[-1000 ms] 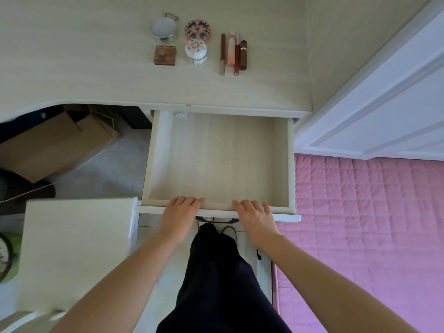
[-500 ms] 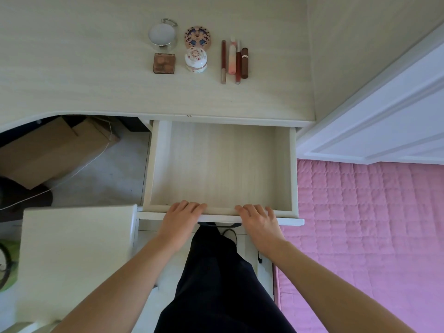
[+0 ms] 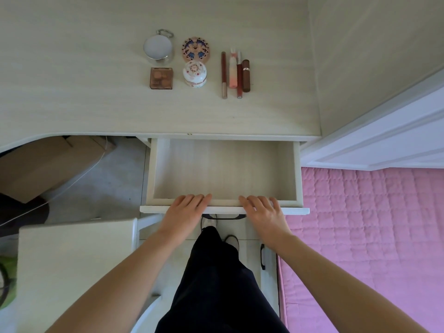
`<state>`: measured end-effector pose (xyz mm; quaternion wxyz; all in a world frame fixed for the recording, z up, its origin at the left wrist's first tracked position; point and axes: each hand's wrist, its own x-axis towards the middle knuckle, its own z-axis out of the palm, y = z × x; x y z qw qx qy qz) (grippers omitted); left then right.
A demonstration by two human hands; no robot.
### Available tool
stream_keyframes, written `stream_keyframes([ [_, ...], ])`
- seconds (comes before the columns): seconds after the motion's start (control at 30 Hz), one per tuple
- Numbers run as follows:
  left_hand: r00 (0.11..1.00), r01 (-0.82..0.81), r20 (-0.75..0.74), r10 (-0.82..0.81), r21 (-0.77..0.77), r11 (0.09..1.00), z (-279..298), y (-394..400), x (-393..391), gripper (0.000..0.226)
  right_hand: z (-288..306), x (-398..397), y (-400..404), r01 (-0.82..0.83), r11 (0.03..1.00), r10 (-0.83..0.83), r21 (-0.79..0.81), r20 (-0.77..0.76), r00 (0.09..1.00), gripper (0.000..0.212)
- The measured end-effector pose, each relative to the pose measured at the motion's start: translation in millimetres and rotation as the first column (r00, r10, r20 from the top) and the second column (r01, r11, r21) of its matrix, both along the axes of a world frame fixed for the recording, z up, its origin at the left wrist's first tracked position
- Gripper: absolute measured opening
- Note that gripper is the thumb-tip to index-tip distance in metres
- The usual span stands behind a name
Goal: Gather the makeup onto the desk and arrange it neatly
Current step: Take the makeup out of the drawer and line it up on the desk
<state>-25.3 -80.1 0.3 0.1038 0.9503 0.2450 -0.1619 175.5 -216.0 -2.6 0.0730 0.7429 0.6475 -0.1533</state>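
On the pale wooden desk (image 3: 72,92) the makeup lies in tidy rows: a round silver mirror compact (image 3: 157,47), a patterned round compact (image 3: 196,49), a square brown blush palette (image 3: 161,78) and a white decorated jar (image 3: 194,73). To their right lie several slim lip tubes (image 3: 236,72) side by side. Below the desk edge an open drawer (image 3: 223,171) shows a bare inside. My left hand (image 3: 185,211) and my right hand (image 3: 263,212) rest flat on the drawer's front edge, fingers straight, holding nothing.
A white stool or chair seat (image 3: 72,265) stands at the lower left. Cardboard boxes (image 3: 43,164) and a white cable sit under the desk. A pink quilted bed (image 3: 372,236) fills the right side, with a white door (image 3: 384,135) above it. My dark trouser leg (image 3: 216,284) is below.
The drawer has slid partway in towards the desk under both hands, and less of its inside shows. The makeup on the desk has not moved.
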Motion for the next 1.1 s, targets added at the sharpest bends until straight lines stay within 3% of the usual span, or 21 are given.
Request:
stream_keyframes([
  [0.2, 1.0, 0.001, 0.026, 0.0, -0.015, 1.0, -1.8, 16.9, 8.6, 0.084, -4.5, 9.8, 17.5, 0.002, 0.999, -0.003, 0.042, 0.029, 1.0, 0.073],
  [0.87, 0.977, -0.117, 0.185, 0.105, 0.054, 0.992, -13.7, 76.9, 49.6, 0.075, -12.7, 48.9, 81.5, 0.073, 0.988, -0.073, 0.134, -0.008, 0.997, 0.076],
  [1.0, 0.939, -0.253, 0.246, 0.239, 0.026, 0.967, -14.6, 77.2, 52.6, 0.05, -14.1, 48.3, 85.4, 0.151, 0.972, -0.136, 0.179, -0.091, 0.986, 0.074],
  [1.1, 0.863, -0.373, 0.321, 0.39, -0.115, 0.921, -15.0, 70.9, 50.0, 0.031, -10.5, 41.8, 82.8, 0.267, 0.93, -0.221, 0.251, -0.198, 0.955, 0.055],
])
